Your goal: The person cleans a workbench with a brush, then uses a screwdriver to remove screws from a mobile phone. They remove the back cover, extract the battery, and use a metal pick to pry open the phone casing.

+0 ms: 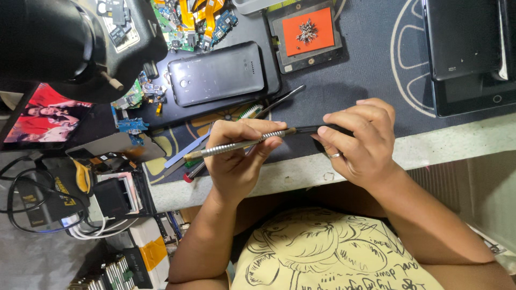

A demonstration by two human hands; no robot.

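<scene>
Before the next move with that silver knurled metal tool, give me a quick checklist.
1. Left hand grips the silver knurled metal tool: ok.
2. Right hand pinches the thin dark flat piece, seen edge-on: ok.
3. Tool tip seated on the dark piece: cannot tell, the fingers hide the contact.
4. Small loose metal screws gathered on the orange square pad: ok.
5. Black rectangular phone lies apart from both hands: ok.

The tool (236, 146) has a knurled, dull metal handle; the dark phone (216, 73) looks matt plastic; the mat (376, 70) looks woven cloth.
</scene>
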